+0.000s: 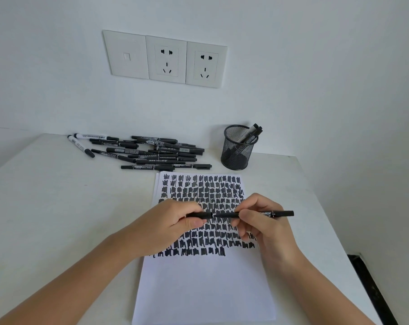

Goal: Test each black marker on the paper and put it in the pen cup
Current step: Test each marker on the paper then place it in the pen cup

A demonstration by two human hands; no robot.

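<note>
A black marker (266,213) lies level above the paper (203,289), held by my right hand (264,221) around its barrel. Its cap (198,215) is pinched in my left hand (175,221), a hair's gap from the marker's tip end. Rows of black test scribbles cover the upper half of the sheet. A black mesh pen cup (238,148) stands behind the paper to the right with two markers (250,133) leaning in it. A pile of several black markers (156,152) lies behind the paper on the left.
The white table (58,219) meets a white wall with a switch and two sockets (166,58). Two white-barrelled markers (81,144) lie at the far left of the pile. The table's right edge (353,254) drops to a dark floor strip.
</note>
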